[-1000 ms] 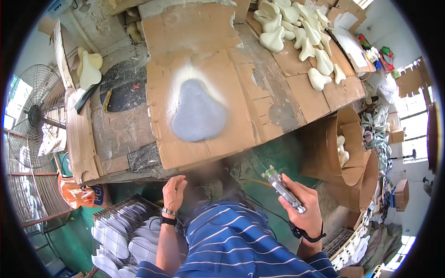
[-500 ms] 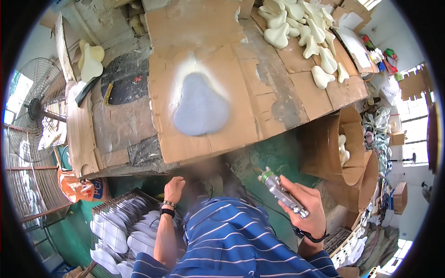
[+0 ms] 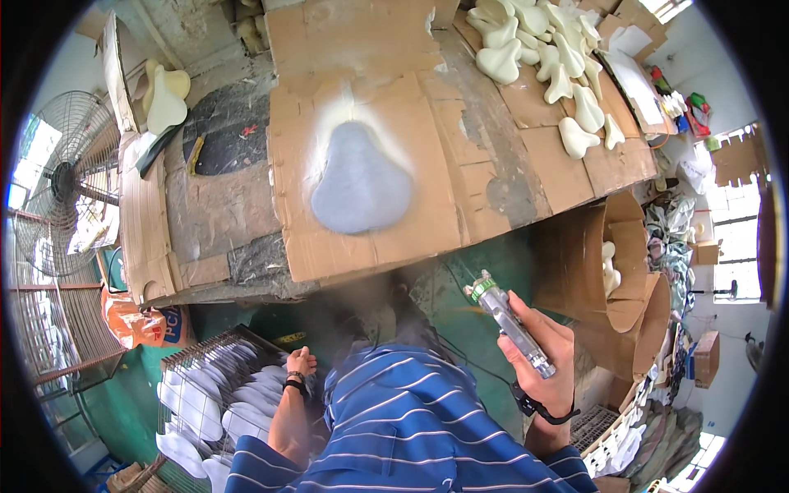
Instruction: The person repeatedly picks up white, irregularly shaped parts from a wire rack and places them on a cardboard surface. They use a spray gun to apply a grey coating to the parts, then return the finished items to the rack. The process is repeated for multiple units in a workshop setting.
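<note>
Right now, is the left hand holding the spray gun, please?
No, the spray gun is in the right hand, and the left hand is apart from it.

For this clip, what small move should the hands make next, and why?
Probably the left hand should reach for one of the pale pads in the wire basket: it looks empty and is near the basket, while the right hand holds the spray gun, apart from the grey saddle-shaped pad on the cardboard.

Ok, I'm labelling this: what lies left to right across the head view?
Round wire fan, cream saddle-shaped pieces, left hand, grey pear-shaped pad, right hand holding silver-green metal tool, small brown cardboard box.
</note>
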Motion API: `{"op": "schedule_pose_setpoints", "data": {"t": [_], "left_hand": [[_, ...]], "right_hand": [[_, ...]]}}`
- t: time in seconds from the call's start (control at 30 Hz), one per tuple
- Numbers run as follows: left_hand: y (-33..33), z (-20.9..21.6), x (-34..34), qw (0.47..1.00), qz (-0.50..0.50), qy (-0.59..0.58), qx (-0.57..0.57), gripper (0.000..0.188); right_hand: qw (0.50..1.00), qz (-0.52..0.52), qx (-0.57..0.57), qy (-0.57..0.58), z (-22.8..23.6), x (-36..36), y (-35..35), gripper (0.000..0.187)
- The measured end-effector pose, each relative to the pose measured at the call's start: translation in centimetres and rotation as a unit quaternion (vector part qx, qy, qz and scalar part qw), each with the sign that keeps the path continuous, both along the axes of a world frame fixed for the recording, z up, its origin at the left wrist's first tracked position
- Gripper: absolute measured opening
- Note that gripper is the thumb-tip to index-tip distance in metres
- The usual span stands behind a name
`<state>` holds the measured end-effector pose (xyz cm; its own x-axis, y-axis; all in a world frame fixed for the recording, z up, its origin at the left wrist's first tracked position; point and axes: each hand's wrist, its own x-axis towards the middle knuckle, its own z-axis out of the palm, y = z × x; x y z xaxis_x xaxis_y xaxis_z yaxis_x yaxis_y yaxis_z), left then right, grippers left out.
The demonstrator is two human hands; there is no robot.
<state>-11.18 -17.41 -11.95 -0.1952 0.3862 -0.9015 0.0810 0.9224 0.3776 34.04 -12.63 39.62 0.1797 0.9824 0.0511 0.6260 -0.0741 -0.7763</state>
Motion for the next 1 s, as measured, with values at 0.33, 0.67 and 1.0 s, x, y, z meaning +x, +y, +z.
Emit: {"op": "schedule_pose_setpoints", "data": {"t": [0.33,0.67,1.0], "left_hand": [[3.0,1.1,3.1,0.997,-0.019,-0.031,0.064,0.050],[3.6,0.7,3.0,0.997,-0.042,-0.022,0.058,0.047],[3.0,0.8,3.1,0.997,-0.053,-0.018,0.043,0.050]], "right_hand": [[0.991,0.120,-0.057,0.003,0.0,0.5,0.0,0.074],[0.995,0.015,-0.093,-0.029,-0.1,3.0,-2.6,0.057],[0.999,-0.028,0.034,0.002,-0.9,1.7,-0.8,0.059]]}}
